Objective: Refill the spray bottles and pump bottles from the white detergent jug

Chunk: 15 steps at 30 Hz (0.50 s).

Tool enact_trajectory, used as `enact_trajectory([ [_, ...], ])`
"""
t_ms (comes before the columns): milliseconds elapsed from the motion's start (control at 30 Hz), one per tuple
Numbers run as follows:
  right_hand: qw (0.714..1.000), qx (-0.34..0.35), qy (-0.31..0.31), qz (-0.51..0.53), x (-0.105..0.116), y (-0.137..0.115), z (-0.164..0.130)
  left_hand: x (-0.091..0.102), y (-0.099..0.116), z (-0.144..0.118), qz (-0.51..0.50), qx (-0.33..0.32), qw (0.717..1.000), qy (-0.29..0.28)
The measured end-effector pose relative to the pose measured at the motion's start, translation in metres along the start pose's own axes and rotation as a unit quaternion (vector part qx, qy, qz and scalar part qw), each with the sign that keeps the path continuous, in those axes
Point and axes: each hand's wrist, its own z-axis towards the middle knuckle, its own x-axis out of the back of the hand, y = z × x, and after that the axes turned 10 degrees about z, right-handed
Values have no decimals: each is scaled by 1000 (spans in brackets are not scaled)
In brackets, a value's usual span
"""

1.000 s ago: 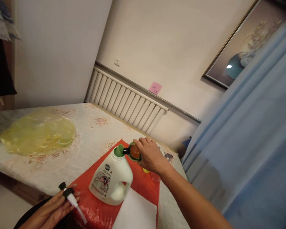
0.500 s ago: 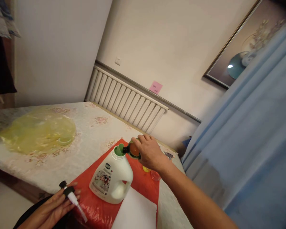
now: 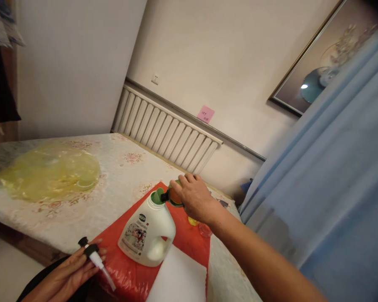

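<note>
My right hand (image 3: 198,197) grips a dark bottle with an orange label (image 3: 174,198), tipped over on its side. Its black neck meets the green spout in the open mouth of a pale green detergent jug (image 3: 148,240). Whether liquid is flowing I cannot tell. The jug stands upright, its handle on the right and a printed label facing me. Down at the left, my left hand (image 3: 71,270) holds a pump dispenser head (image 3: 93,255) with a black collar, its white tube pointing down to the right.
Beneath the jug lies a shiny red sheet (image 3: 129,274), with white paper (image 3: 180,277) beside it. A yellow and a red item (image 3: 204,229) sit under my right wrist. At left, a yellow plastic bag (image 3: 50,174) rests on the floral tablecloth (image 3: 116,167). A blue curtain (image 3: 334,167) hangs right.
My right hand and the bottle have shifted slightly left and up, the neck staying at the jug's spout. The left hand with the pump head has barely moved.
</note>
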Motion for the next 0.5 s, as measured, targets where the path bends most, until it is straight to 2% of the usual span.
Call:
enact_trajectory([
  [333,999,28,14,-38,9,-3,4,4,-1,0,4,-8,1000,-24],
  [500,998,37,14,-44,13,-6,7,3,-1,0,3,-6,1000,-12],
])
